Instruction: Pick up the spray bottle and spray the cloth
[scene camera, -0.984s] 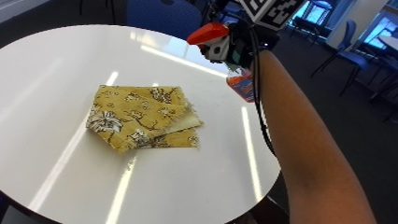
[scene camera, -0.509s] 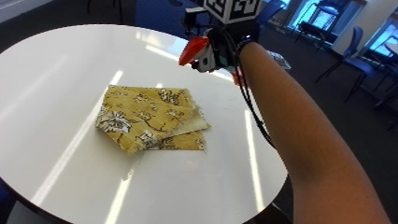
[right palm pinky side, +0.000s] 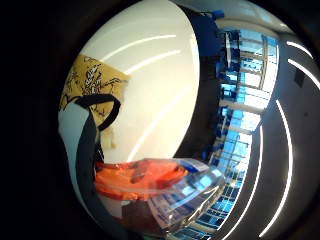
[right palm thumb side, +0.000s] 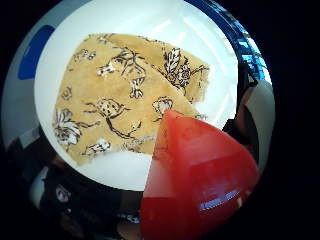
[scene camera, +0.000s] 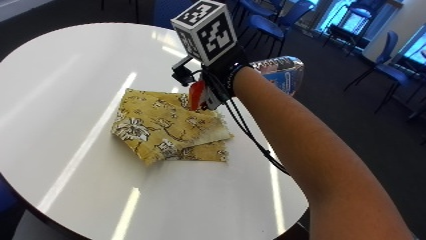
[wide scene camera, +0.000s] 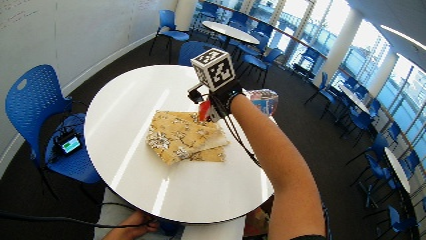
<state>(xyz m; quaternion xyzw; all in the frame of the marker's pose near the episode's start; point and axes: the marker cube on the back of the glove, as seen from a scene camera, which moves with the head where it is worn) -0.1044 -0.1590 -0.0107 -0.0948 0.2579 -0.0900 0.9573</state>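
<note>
Outside view: the right hand (scene camera: 223, 82) grips the spray bottle (scene camera: 283, 75) above the cloth (scene camera: 170, 127) on the table (scene camera: 60, 90); thumb-side palm view: its red nozzle (right palm thumb side: 197, 185) overlaps the cloth edge, so spray may wet bare table

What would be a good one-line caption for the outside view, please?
Gloved right hand holds an orange-topped spray bottle over a folded yellow floral cloth on a round white table.

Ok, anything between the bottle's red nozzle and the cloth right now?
Nothing: in the outside view the spray bottle, held by the right hand, points its red nozzle over the cloth, only air between.
</note>
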